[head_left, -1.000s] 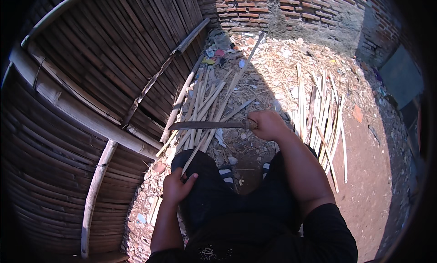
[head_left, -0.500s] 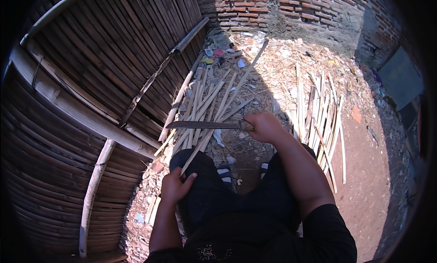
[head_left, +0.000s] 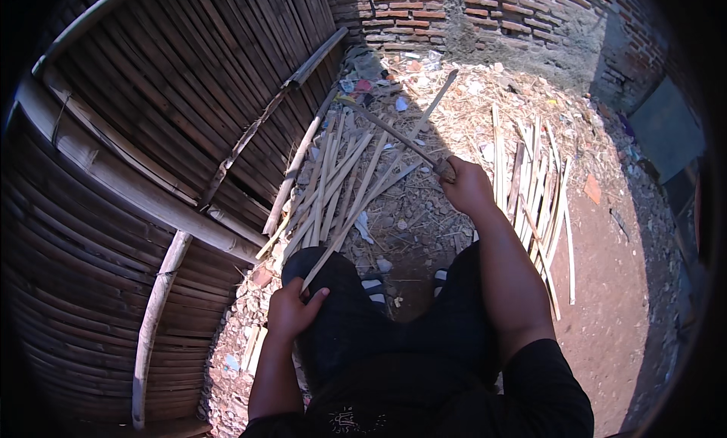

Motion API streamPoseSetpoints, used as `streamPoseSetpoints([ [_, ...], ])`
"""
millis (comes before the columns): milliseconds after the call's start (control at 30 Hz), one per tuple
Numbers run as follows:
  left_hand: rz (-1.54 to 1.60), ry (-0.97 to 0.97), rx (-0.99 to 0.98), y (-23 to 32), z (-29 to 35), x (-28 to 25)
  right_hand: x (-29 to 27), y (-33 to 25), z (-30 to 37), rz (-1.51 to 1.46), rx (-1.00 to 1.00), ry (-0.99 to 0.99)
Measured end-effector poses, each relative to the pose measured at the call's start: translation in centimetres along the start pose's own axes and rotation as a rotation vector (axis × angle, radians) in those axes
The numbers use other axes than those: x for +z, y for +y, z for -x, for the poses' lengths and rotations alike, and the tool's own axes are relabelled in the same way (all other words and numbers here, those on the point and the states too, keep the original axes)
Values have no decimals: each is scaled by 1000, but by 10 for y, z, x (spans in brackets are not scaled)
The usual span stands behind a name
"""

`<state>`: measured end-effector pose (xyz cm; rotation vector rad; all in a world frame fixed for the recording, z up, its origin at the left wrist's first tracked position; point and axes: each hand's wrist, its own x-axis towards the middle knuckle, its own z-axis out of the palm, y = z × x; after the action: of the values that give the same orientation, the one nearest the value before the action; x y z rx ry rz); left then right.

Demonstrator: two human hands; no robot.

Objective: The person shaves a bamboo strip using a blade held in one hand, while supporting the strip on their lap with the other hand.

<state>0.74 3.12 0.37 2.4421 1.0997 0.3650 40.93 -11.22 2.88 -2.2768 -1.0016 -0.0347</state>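
Observation:
My left hand (head_left: 294, 311), resting by my left thigh, is closed round the near end of a long bamboo strip (head_left: 328, 254). The strip slants away to the upper right, over other strips, and its far end is dark. My right hand (head_left: 468, 186) grips the handle of a machete (head_left: 392, 132), held out ahead of my right knee. The blade points to the far left and crosses in front of the strip in the picture. Whether blade and strip touch, I cannot tell.
Several pale bamboo strips (head_left: 327, 182) lie at the left, and another bundle of strips (head_left: 539, 188) is at the right. A slatted bamboo wall (head_left: 189, 67) rises close on the left. A brick wall (head_left: 515, 21) stands beyond littered ground with shavings and scraps.
My right hand has moved forward and slightly right, swinging the machete from level to slanting toward the far left. The strip's far end has shifted slightly right; my left hand stays put.

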Motion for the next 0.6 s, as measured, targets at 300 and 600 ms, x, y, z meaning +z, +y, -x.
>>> streamPoseSetpoints([
  [300, 10, -11, -44, 0, 0, -1, 14, -18, 13, 27, -369, -209],
  [600, 12, 26, -15, -8, 1, 3, 23, -53, 30, 138, -659, -430],
])
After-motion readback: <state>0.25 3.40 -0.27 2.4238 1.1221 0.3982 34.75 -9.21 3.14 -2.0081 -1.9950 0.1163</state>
